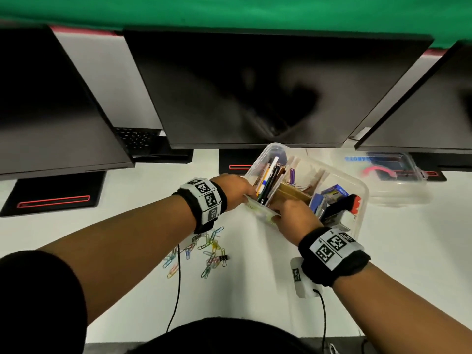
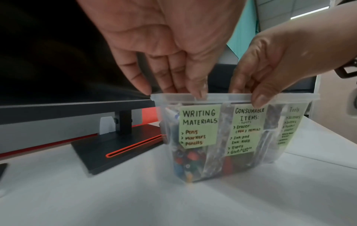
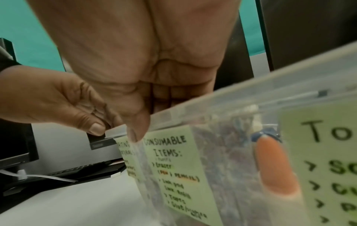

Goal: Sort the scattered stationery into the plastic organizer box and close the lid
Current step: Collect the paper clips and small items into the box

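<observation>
The clear plastic organizer box stands open on the white desk, turned at an angle. Green labels on its front wall read Writing Materials, Consumable Items and Tools. Pens and pencils fill its left compartment, and small blue boxes and a black and red tool lie at the right. My left hand pinches the box's near left corner. My right hand grips the near rim, thumb outside, fingers over the edge. Coloured paper clips and a black binder clip lie loose on the desk.
The clear lid lies on the desk to the right of the box. Three dark monitors hang close behind, their black bases on the desk. Cables trail from both wrists toward me.
</observation>
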`<state>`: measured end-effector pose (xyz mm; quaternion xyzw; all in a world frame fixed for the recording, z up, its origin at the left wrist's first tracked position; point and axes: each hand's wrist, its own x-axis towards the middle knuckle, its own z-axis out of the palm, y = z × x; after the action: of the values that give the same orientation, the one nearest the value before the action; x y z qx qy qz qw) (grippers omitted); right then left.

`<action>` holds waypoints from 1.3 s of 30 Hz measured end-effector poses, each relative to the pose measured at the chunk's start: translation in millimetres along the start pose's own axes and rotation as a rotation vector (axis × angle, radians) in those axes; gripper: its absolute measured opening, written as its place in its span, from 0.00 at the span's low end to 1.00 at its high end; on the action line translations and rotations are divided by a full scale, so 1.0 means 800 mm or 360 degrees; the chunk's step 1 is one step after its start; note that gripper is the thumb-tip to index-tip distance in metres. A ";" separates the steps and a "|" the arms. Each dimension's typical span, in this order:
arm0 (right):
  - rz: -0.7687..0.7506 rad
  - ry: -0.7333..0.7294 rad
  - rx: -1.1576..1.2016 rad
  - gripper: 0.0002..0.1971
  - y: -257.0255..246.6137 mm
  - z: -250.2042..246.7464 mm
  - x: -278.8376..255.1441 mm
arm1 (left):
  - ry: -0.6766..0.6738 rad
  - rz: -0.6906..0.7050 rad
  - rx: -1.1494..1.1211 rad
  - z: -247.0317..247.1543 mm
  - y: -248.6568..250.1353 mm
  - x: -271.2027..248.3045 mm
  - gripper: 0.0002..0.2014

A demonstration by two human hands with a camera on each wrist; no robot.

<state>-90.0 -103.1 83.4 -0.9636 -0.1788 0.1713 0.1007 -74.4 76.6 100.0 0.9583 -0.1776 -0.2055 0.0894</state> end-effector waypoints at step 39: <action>-0.0033 -0.0426 0.0350 0.30 -0.149 0.149 0.060 | -0.0042 -0.0809 -0.0747 0.166 -0.132 -0.085 0.34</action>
<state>-128.3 40.7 -10.1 -0.9135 -0.1808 0.3155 0.1827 -156.6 186.6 -20.4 0.9224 0.1178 -0.2689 0.2511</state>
